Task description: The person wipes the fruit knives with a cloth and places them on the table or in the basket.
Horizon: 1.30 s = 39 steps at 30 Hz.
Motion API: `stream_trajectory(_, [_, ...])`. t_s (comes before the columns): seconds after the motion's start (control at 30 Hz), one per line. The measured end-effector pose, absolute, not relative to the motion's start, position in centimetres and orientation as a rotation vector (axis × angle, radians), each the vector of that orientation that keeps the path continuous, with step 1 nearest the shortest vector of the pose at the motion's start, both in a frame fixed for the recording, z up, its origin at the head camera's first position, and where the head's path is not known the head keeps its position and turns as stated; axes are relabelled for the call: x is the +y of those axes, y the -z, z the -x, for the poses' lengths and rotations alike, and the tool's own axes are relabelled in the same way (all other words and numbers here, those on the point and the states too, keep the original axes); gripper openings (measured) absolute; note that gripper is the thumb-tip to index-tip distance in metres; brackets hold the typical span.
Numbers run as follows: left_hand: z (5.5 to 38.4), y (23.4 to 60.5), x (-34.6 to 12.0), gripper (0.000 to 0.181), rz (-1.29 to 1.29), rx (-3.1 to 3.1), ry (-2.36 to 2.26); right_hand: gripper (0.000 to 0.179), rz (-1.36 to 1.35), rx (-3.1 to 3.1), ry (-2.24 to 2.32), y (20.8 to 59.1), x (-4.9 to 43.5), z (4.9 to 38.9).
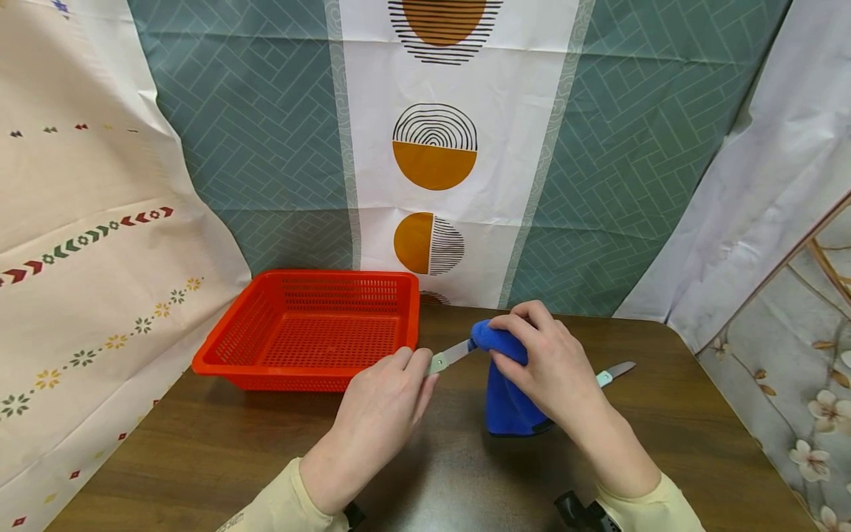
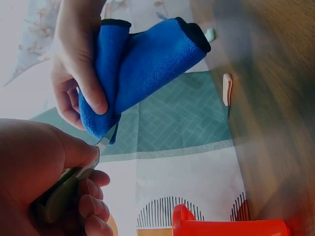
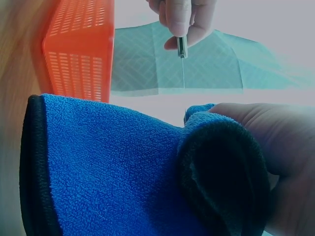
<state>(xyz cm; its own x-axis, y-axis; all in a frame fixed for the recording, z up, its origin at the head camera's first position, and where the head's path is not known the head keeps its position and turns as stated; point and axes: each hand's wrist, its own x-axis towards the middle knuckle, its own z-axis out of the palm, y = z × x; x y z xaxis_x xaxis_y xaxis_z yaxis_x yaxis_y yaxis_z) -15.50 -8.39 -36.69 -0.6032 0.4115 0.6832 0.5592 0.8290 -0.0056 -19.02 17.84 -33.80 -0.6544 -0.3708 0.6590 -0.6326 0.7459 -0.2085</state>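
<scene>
My left hand (image 1: 388, 395) grips the pale green handle of a folding knife (image 1: 457, 352), its blade out and pointing right. In my right hand (image 1: 552, 355) is a blue cloth (image 1: 508, 399) with dark edging, pinched in a fold at the blade's tip end, which the cloth hides. The rest of the cloth hangs below the fingers, above the table. Beyond the right wrist, a second knife (image 1: 614, 373) with a mint handle lies on the table with its blade out. The left wrist view also shows a pink-handled knife (image 2: 227, 89) lying there.
A red perforated plastic basket (image 1: 233, 375) stands at the back left of the brown wooden table (image 1: 459, 480), close to the left hand. Patterned curtains (image 1: 266, 148) hang behind the table, and more printed cloth (image 1: 80, 281) drapes along the left side.
</scene>
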Motion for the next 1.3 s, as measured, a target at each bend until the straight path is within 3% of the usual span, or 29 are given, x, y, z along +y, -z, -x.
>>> stream_trajectory(0.7, [15.7,36.7,-8.5,0.025,0.711,-2.255,0.276,0.039,-0.503,-2.457,-0.648,32.9,19.3,19.0])
stream_trajectory(1.3, [15.7,36.7,-8.4,0.025,0.718,-2.292,0.280,0.044,-0.852,-2.284,-0.557,33.3,15.8,17.0])
